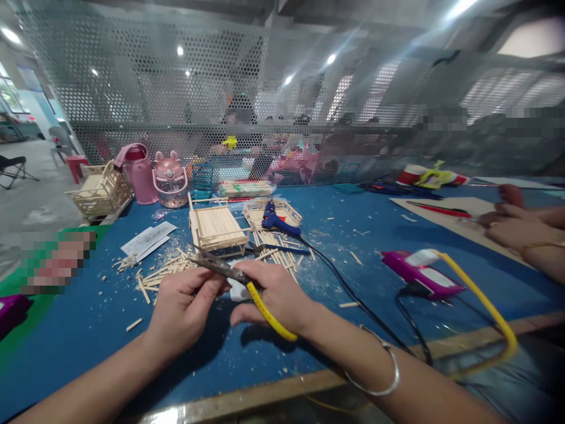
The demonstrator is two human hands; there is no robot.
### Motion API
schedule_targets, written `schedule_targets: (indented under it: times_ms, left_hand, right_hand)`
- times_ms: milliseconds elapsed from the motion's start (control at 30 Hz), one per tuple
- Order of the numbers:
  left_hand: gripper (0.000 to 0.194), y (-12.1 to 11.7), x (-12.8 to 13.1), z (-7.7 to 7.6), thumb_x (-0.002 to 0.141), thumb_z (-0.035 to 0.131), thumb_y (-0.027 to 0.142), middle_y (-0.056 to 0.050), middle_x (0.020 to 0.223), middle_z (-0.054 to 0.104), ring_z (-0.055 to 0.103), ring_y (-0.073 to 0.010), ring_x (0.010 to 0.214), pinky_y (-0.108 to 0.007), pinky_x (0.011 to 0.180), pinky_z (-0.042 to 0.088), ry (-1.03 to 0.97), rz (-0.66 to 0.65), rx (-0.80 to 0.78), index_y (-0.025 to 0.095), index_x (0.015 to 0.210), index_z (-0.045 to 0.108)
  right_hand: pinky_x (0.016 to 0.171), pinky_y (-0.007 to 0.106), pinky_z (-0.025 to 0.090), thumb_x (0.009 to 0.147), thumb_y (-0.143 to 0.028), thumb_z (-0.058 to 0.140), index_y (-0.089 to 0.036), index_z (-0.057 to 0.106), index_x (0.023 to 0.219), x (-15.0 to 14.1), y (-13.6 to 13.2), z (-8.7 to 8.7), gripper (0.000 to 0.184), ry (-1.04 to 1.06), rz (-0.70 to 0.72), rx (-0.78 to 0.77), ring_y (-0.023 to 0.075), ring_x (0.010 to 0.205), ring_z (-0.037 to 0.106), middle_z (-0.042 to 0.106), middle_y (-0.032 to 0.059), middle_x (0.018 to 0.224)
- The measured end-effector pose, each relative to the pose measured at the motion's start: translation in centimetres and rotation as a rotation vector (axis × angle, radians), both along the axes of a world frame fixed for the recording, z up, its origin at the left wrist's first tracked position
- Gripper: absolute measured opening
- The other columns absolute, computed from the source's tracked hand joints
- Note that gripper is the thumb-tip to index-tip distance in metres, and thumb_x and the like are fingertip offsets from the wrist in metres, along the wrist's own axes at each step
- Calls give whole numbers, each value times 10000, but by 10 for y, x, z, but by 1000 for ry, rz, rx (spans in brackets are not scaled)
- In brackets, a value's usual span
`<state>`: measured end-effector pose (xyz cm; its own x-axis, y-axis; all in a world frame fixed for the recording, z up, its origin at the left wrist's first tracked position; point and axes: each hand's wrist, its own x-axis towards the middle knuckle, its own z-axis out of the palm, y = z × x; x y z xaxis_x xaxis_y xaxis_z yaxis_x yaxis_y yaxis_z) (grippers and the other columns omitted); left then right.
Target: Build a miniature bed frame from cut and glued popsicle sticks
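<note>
The right forearm [424, 388], nearest, is cut off by the lower edge. The right hand [278, 294] is wrapped around yellow-handled pliers [227, 271], mid-table, partly hiding the grip. The left hand [185, 306] has thumb and fingers pinched together at the metal jaws; anything between them cannot be made out. Far left, a see-through pink bottle [170, 182] has indistinct contents. Beyond the hands, pale wooden sticks [168, 268] lie loose near a slatted, railed model [218, 227].

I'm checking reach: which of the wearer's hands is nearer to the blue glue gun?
Right. The right hand, holding a yellow-handled tool, is on the wearer's side of the blue glue gun; the left hand is farther off, toward its left.
</note>
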<state>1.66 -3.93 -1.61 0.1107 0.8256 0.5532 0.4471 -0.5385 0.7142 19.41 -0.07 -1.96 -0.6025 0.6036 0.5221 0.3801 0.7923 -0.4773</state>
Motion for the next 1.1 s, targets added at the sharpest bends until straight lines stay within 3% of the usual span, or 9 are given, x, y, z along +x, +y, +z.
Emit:
schedule_targets:
  times_ms: [100, 233, 333, 433, 600, 800, 833, 967, 1100]
  left_hand:
    - [263, 1, 1, 3, 860, 476, 297, -14, 621, 673, 604, -117, 565, -206, 539, 457, -25, -41, -95, 162, 730, 660]
    - [335, 2, 1, 3, 868, 460, 334, 11, 513, 598, 528, -95, 480, -201, 488, 401, 74, -98, -132, 165, 634, 630]
    - [334, 2, 1, 1, 864, 462, 334, 16, 496, 582, 514, -95, 467, -202, 480, 375, 156, -118, -151, 168, 622, 622]
    - [351, 2, 1, 1, 871, 437, 328, 23, 487, 562, 503, -97, 465, -205, 489, 358, 230, -139, -162, 169, 599, 592]
    - [335, 7, 1, -2, 892, 364, 299, 15, 532, 582, 527, -118, 503, -224, 537, 359, 323, -107, -255, 174, 646, 554]
    - [330, 14, -1, -6, 881, 359, 322, -22, 604, 613, 542, -157, 569, -250, 547, 336, 444, -3, -281, 177, 679, 577]
    - [331, 14, -1, -6, 879, 362, 326, -28, 613, 617, 544, -162, 577, -253, 550, 335, 461, 5, -281, 176, 686, 585]
    - [327, 11, 0, -5, 876, 371, 314, -20, 592, 607, 517, -148, 547, -245, 535, 320, 484, -26, -270, 177, 681, 596]
    - [356, 8, 3, -5, 873, 369, 304, -1, 516, 550, 452, -121, 476, -226, 483, 285, 482, -22, -233, 178, 597, 555]
  right_hand:
    - [540, 242, 407, 648, -748, 488, -174, 589, 864, 7, 0, 10, 622, 96, -120, 18, 124, 571, 509, 583, 6, 672]
    - [484, 257, 375, 798, -690, 322, -188, 556, 890, 36, -1, 36, 562, 254, -498, 11, 123, 487, 455, 521, -5, 587]
    - [495, 270, 373, 751, -585, 521, -209, 539, 870, 64, -7, 46, 395, -6, -733, -9, 140, 485, 465, 520, -10, 564]
    - [479, 263, 360, 677, -453, 644, -220, 509, 851, 85, -14, 37, 321, -339, -848, -174, 153, 479, 479, 518, -28, 544]
    - [512, 244, 367, 766, -211, 500, -175, 502, 957, 96, -5, 9, 194, -569, -755, -270, 155, 563, 539, 570, 0, 633]
    - [648, 341, 417, 812, -192, 483, -157, 630, 874, 68, 5, 18, 163, -753, -772, 21, 240, 784, 595, 633, 133, 873]
    - [675, 353, 421, 825, -193, 477, -168, 633, 905, 58, 2, 22, 177, -701, -713, 86, 240, 806, 594, 639, 118, 869]
    - [679, 277, 418, 810, -163, 539, -172, 619, 982, 14, -6, 27, 190, -507, -196, 172, 171, 803, 584, 656, 63, 877]
    - [572, 263, 369, 843, -194, 514, -141, 631, 749, -9, 2, 17, 158, -545, -59, 224, 140, 628, 542, 637, 50, 706]
